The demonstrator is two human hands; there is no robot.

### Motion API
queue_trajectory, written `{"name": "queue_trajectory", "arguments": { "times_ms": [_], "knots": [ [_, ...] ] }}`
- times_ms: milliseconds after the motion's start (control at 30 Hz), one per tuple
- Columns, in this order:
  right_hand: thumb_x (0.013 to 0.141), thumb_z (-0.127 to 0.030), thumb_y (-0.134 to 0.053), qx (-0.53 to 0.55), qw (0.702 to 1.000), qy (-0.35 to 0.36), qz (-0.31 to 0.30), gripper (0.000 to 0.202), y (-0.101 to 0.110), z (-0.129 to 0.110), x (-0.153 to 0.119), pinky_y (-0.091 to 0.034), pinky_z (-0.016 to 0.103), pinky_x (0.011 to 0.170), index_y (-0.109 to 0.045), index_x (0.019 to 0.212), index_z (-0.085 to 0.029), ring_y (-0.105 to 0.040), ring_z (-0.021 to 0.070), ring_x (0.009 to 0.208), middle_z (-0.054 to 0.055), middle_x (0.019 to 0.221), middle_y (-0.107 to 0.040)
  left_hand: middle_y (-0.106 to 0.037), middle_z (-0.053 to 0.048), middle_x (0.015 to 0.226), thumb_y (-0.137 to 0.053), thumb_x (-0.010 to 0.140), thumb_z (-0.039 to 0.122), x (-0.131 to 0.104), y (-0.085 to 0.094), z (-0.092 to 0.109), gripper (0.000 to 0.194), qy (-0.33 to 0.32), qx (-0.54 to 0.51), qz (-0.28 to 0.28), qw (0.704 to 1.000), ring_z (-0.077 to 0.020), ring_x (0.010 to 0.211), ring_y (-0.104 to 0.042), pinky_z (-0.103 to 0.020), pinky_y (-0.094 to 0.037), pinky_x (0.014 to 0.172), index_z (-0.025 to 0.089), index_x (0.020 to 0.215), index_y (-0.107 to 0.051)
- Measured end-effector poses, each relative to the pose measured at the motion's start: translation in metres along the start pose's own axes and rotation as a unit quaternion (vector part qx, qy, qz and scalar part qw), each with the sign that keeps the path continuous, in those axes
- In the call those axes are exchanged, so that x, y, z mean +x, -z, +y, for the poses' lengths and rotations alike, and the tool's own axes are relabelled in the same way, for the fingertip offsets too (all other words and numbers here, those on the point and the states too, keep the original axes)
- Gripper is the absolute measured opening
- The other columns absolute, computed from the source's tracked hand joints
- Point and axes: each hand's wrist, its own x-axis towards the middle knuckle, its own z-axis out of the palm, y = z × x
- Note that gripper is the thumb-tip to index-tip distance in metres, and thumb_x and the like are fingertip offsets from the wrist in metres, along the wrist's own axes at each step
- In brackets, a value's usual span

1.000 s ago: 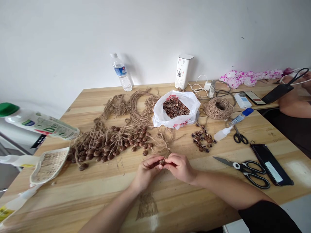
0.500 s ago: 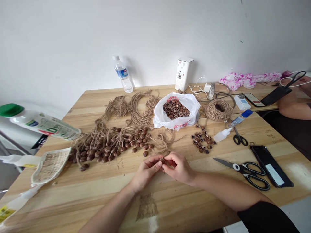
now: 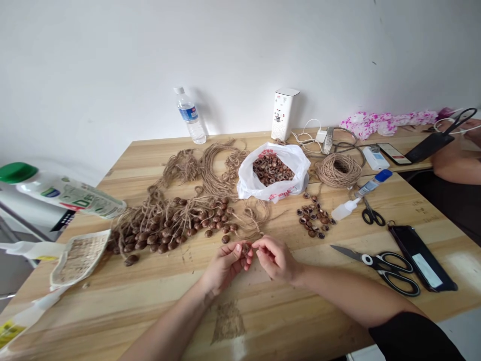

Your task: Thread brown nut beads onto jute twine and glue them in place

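Observation:
In the middle of the table my left hand (image 3: pixel 222 268) is closed, pinching a small brown nut shell (image 3: pixel 246 248) between thumb and fingers. My right hand (image 3: pixel 277 259) is just to the right, fingers curled and the index fingertip close to the shell. Whether anything small is in the right fingers is hidden. Behind the hands, loose twine strands (image 3: pixel 250 218) trail across the wood. A heap of brown nuts on twine cords (image 3: pixel 165 230) lies to the left. Several open half shells (image 3: pixel 313 218) are scattered at the right, in front of a white plastic bag (image 3: pixel 244 183) full of shells.
At right lie large scissors (image 3: pixel 370 259), small scissors (image 3: pixel 372 215), a black case (image 3: pixel 421 255), a glue bottle (image 3: pixel 343 209) and a twine coil (image 3: pixel 338 170). A woven tray (image 3: pixel 80 255) and a green-capped bottle (image 3: pixel 71 193) are left. Another person's arm (image 3: pixel 456 163) shows far right.
My hands have parted slightly. The left has turned so the shell shows between its fingers, and the right fingers have drawn back a little from it.

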Motion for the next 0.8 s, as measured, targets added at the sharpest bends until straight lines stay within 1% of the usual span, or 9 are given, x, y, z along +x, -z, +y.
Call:
{"name": "queue_trajectory", "arguments": {
  "times_ms": [300, 500, 567, 667, 733, 800],
  "knots": [
    [0.088, -0.023, -0.044, -0.034, 0.999, 0.011, 0.000, 0.016, 0.0007, 0.0017, 0.0018, -0.038, 0.020, 0.048, -0.058, 0.090, -0.016, -0.043, 0.0087, 0.051, 0.001, 0.070, -0.055, -0.064, -0.007, 0.068, -0.077, 0.066, 0.036, -0.0012, -0.0017, 0.0009, 0.030, 0.007, -0.002, 0.017, 1.000, -0.0112, 0.056, -0.055, -0.022, -0.041, 0.048, 0.010, 0.079, -0.071],
    [0.090, -0.023, -0.041, -0.041, 0.999, 0.005, 0.014, 0.018, 0.0028, 0.0025, 0.0020, -0.042, 0.022, 0.055, -0.057, 0.083, -0.017, -0.050, 0.0112, 0.057, 0.001, 0.067, -0.055, -0.065, -0.007, 0.068, -0.078, 0.064, 0.037, -0.0025, -0.0041, -0.0009, 0.034, 0.008, 0.034, 0.016, 0.999, -0.0119, 0.056, -0.056, -0.022, -0.042, 0.048, 0.010, 0.082, -0.070],
    [0.091, -0.023, -0.040, -0.035, 0.999, -0.005, 0.023, 0.020, 0.0041, 0.0029, 0.0023, -0.043, 0.023, 0.057, -0.058, 0.083, -0.017, -0.051, 0.0117, 0.060, 0.001, 0.068, -0.056, -0.064, -0.006, 0.067, -0.078, 0.063, 0.038, -0.0025, -0.0046, -0.0026, 0.035, -0.001, 0.048, 0.031, 0.998, -0.0093, 0.051, -0.052, -0.018, -0.035, 0.040, 0.010, 0.082, -0.069],
    [0.091, -0.024, -0.041, -0.018, 0.999, -0.029, 0.031, 0.021, 0.0057, 0.0044, 0.0026, -0.043, 0.022, 0.057, -0.059, 0.085, -0.017, -0.052, 0.0117, 0.060, 0.001, 0.070, -0.057, -0.062, -0.003, 0.064, -0.078, 0.062, 0.039, -0.0025, -0.0055, -0.0055, 0.038, -0.006, 0.075, 0.052, 0.996, -0.0048, 0.041, -0.041, -0.015, -0.023, 0.031, 0.011, 0.084, -0.066],
    [0.091, -0.025, -0.041, -0.007, 0.999, -0.041, 0.030, 0.021, 0.0063, 0.0057, 0.0027, -0.042, 0.022, 0.055, -0.060, 0.087, -0.017, -0.050, 0.0114, 0.059, 0.000, 0.068, -0.056, -0.060, 0.000, 0.060, -0.076, 0.065, 0.040, -0.0025, -0.0064, -0.0069, 0.037, -0.010, 0.086, 0.055, 0.995, -0.0032, 0.037, -0.037, -0.015, -0.021, 0.029, 0.011, 0.084, -0.063],
    [0.091, -0.026, -0.041, 0.002, 0.998, -0.049, 0.027, 0.022, 0.0066, 0.0066, 0.0029, -0.040, 0.021, 0.052, -0.060, 0.087, -0.017, -0.048, 0.0108, 0.056, -0.001, 0.066, -0.055, -0.059, 0.001, 0.061, -0.073, 0.068, 0.042, -0.0025, -0.0073, -0.0074, 0.035, -0.016, 0.085, 0.053, 0.995, -0.0036, 0.036, -0.039, -0.015, -0.022, 0.028, 0.012, 0.082, -0.060]
  ]
}}
